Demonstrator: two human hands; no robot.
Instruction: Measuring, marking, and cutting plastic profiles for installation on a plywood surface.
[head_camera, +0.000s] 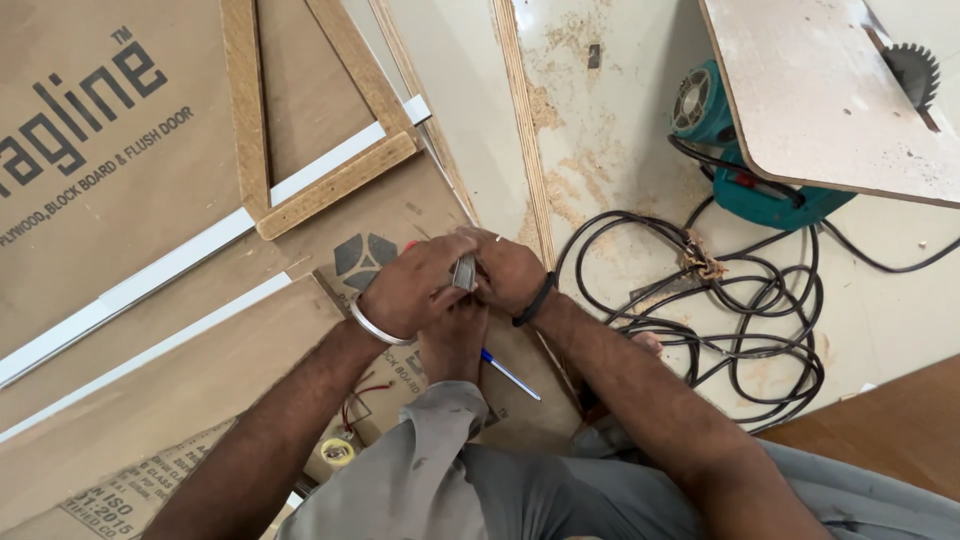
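1. A small grey metal piece (464, 272) stands roughly upright between both hands, pinched at the scene's centre above the brown board, mostly hidden by fingers.
2. Its exact kind cannot be told.

Floor (620, 130), pale, scuffed with sawdust patches. On it from 7 to 11 o'clock: brown plywood sheets (110, 160) with white strips (170, 265) across them. At 11 a wooden frame (330, 185) lies on the sheets. Pen (510, 375) near centre, on a sheet. Tape roll (337, 452) at 7. Black cable (740, 320) in a loose tangle at 3. Teal saw motor (745, 150) at 1, under a pale board (820, 90). Wood floor patch (890, 430) at 4
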